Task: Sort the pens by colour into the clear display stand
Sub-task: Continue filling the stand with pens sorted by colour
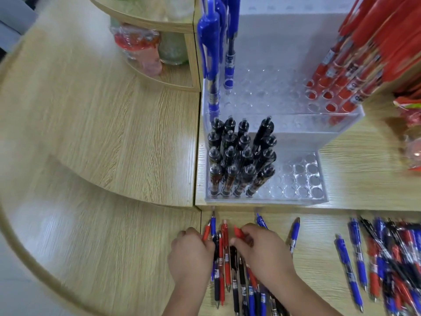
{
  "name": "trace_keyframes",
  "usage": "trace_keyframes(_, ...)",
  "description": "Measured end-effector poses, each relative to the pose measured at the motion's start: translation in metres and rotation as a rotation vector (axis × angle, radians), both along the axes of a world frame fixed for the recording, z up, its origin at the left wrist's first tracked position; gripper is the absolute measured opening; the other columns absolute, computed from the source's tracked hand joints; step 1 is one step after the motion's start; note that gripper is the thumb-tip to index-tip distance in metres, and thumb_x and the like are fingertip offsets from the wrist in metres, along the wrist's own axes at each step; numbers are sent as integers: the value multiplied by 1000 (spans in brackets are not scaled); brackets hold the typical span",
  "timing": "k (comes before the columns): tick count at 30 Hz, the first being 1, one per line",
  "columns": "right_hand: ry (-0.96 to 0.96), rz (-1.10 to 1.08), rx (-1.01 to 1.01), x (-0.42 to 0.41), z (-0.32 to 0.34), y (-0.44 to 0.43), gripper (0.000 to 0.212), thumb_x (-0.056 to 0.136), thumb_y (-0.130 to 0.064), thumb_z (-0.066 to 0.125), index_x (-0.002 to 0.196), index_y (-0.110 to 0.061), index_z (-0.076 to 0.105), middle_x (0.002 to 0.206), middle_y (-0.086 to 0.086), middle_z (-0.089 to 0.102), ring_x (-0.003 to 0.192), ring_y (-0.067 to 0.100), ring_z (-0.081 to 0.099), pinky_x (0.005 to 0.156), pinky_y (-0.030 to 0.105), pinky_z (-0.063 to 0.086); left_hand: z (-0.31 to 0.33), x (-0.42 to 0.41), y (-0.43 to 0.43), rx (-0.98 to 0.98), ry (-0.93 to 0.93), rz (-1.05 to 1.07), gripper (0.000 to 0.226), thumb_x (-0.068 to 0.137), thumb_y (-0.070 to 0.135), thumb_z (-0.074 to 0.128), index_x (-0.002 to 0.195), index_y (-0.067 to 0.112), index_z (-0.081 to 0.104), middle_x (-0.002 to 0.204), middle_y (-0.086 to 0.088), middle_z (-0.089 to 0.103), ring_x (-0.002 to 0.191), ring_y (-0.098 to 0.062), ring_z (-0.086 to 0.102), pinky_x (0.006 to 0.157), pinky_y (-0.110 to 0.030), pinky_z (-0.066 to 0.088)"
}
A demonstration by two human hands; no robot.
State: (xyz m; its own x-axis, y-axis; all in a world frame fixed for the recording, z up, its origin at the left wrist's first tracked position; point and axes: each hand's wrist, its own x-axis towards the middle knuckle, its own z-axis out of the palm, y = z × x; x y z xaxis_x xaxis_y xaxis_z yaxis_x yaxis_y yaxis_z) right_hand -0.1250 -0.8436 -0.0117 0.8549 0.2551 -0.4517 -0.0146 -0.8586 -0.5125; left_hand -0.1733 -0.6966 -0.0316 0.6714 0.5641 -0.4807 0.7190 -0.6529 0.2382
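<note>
Two hands work the mixed pens [225,258] lying just before the clear display stand [323,199]: the left hand [191,254] curls round the bunch, likely steadying it, while the right hand [264,249] pinches a red pen [238,232] to lift out.

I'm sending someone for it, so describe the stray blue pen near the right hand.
Find the clear stand; on the table below its front right corner lies a blue pen. It lies alone, right of the right hand, touching no other pen.
</note>
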Motion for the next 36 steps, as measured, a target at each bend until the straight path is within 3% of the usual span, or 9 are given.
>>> trace_keyframes(5,190,-188,386,14,41,-32,7,83,-38,73,80,-32,71,62,-12,61,52,0,48,54,20,40,26,-11,19,-122,19,-180,12,94,31,49,88,23,44,71,6,58,58,-9,57,54,-26,46)
trace_keyframes(8,206,-274,547,27,74,-48,4,81,-26,75,79,-28,74,60,0,57,55,6,48,55,19,41,56,-16,43,-513,-73,-23,13,96,20,55,86,22,47,71,-3,63,55,-15,62,56,-30,49)
trace_keyframes(11,162,-292,596,36,110,-58,15,69,-40,73,82,-33,75,75,13,66,63,12,54,61,23,46,108,-13,58,-845,-170,123,7,97,8,53,92,12,51,83,-11,68,62,-21,64,62,-37,52)
trace_keyframes(20,-11,-236,806,49,198,-53,8,75,-17,77,82,-22,75,64,-8,67,56,-1,56,56,10,46,229,11,50,-1217,-446,123,44,100,-6,36,86,9,75,87,-15,70,80,-35,72,61,-33,58)
trace_keyframes(24,-242,-234,840,60,222,-55,46,58,-71,75,85,-34,75,71,0,69,57,6,58,57,17,51,254,26,36,-1417,-524,26,28,89,-5,54,105,8,73,91,-17,68,80,-36,71,64,-35,58)
trace_keyframes(26,-356,-256,822,66,235,-60,50,59,-77,68,87,-36,73,74,-1,69,59,11,60,58,20,52,262,38,27,-1518,-564,-40,32,83,0,72,113,8,70,92,-14,68,80,-35,71,63,-33,57)
trace_keyframes(28,-467,-283,792,73,247,-64,43,63,-75,67,86,-39,72,80,-5,71,62,14,63,60,23,53,270,53,17,-1448,-663,-84,29,81,8,74,111,11,71,87,-11,69,73,-31,71,58,-30,56)
trace_keyframes(32,-612,-325,792,92,256,-65,18,71,-52,77,85,-43,69,83,-13,73,67,9,65,64,17,52,275,88,-5,-907,-791,-114,26,93,11,59,97,31,75,71,-6,68,59,-14,65,52,-22,50)
trace_keyframes(36,-665,-375,854,105,255,-58,18,70,-36,78,83,-40,67,79,-8,72,69,11,67,64,17,52,276,121,-20,-574,-860,-260,17,92,25,60,94,36,72,85,8,66,71,-2,62,62,-9,45)
